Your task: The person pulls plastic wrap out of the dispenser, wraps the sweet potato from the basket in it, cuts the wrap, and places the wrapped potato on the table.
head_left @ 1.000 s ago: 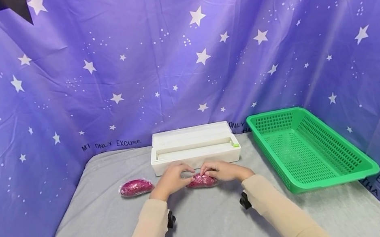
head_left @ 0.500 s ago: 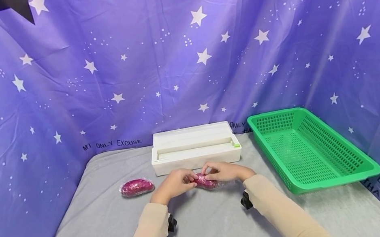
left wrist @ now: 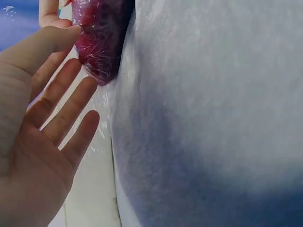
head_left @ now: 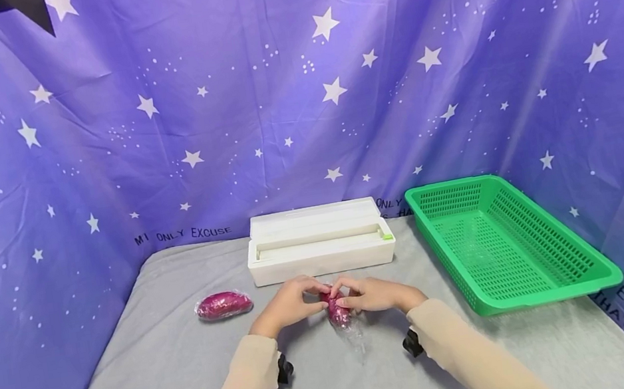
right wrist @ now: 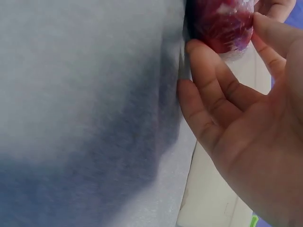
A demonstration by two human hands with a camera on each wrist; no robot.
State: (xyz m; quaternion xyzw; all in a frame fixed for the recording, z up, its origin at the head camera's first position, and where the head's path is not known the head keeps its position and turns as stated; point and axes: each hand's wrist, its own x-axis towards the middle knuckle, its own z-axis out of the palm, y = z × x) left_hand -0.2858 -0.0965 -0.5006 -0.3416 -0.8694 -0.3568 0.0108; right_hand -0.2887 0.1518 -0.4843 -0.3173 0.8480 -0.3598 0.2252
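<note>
A purple-red sweet potato point(head_left: 339, 316) wrapped in clear cling film lies between both hands, its long side pointing towards me. Loose film point(head_left: 356, 342) trails from its near end. My left hand point(head_left: 292, 303) pinches the wrapped sweet potato with thumb and index finger at its left side; in the left wrist view the other fingers spread away from it. From the right, my right hand point(head_left: 380, 293) holds it with thumb and fingertips. A second film-wrapped sweet potato point(head_left: 224, 306) lies to the left, untouched.
Behind the hands stands a white cling film box point(head_left: 322, 265) with its lid raised and a green slider at the right end. A green perforated basket point(head_left: 465, 286) sits on the right. Grey cloth covers the table point(head_left: 165, 384), and a purple star-printed curtain surrounds it.
Between my hands the sweet potato has turned from lying crosswise to pointing towards me. Its loose film end now trails to the front. The other sweet potato has stayed put.
</note>
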